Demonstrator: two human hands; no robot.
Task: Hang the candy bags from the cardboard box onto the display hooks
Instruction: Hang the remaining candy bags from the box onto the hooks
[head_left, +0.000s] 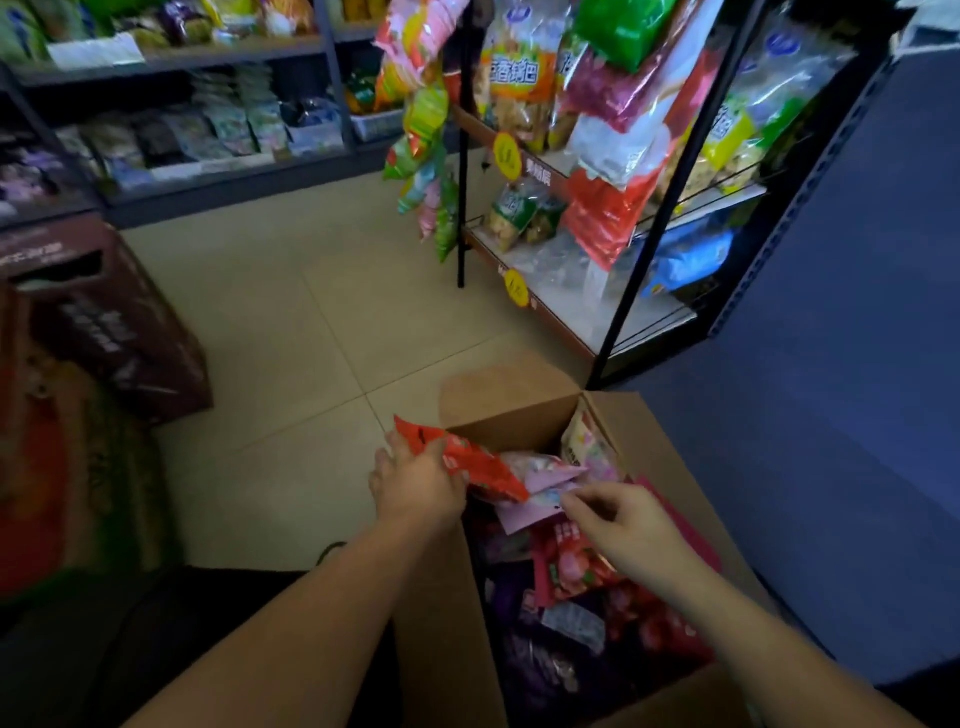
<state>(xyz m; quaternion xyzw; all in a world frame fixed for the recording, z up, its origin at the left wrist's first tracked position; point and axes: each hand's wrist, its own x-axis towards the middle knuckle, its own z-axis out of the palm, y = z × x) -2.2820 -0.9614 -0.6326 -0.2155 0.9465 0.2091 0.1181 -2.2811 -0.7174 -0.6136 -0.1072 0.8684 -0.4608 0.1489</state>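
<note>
Bare left grip, bare right grip, 2 bare forearms, dark trousers

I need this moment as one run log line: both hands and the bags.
phase: picking | left hand: grips red bag over cardboard box rim | right hand: at pink bag edge, grip unclear

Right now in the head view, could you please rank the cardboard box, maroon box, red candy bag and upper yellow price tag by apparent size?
1. cardboard box (nearest, so lead unsure)
2. maroon box
3. red candy bag in the left hand
4. upper yellow price tag
</note>
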